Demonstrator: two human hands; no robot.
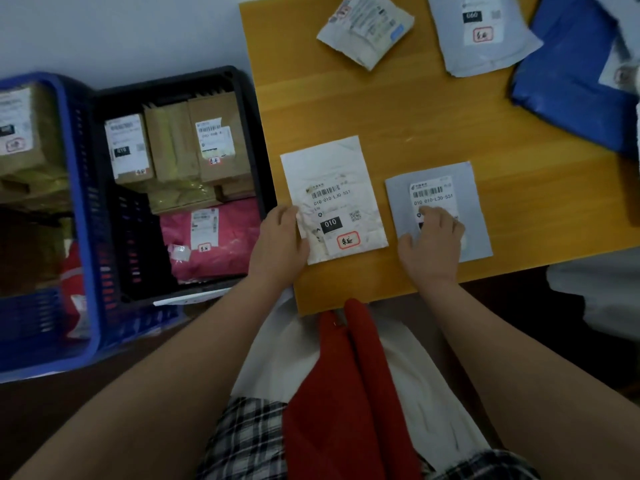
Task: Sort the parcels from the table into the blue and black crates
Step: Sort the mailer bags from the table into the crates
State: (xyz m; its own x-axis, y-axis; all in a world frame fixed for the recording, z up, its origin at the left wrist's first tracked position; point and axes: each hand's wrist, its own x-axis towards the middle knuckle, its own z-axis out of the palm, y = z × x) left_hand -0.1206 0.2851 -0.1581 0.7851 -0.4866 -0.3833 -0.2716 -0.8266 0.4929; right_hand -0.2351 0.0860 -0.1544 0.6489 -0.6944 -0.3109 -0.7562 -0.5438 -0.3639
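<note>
Two crates are positioned on the floor at the left of the counter [433,126]. The blue crate [78,209] is located farthest left; a brown box with a white label and a red item are visible inside it. The black crate [249,140] is nested against the blue crate's right side and sits just beside the counter's left edge. It is loaded with brown cardboard boxes [194,143] at the far end and a pink parcel [211,237] at the near end, each labelled.

On the near part of the counter, a white parcel [336,192] is laid flat, label upward, marked "010". Its left edge is pinched by the left hand [280,244], with the thumb on top and the fingers curled at the edge. Just beside it to the right, not touching, a grey parcel [440,209] is laid flat. The right hand [431,244] is placed on its label with the fingers bent and the fingertips pressed down on the surface; whether the parcel is gripped cannot be told.

At the far end of the counter, a crumpled white parcel [367,27], a pale grey parcel [481,32] and a blue parcel [571,84] are set, in that order. The blue parcel overhangs the right edge of the view.
</note>
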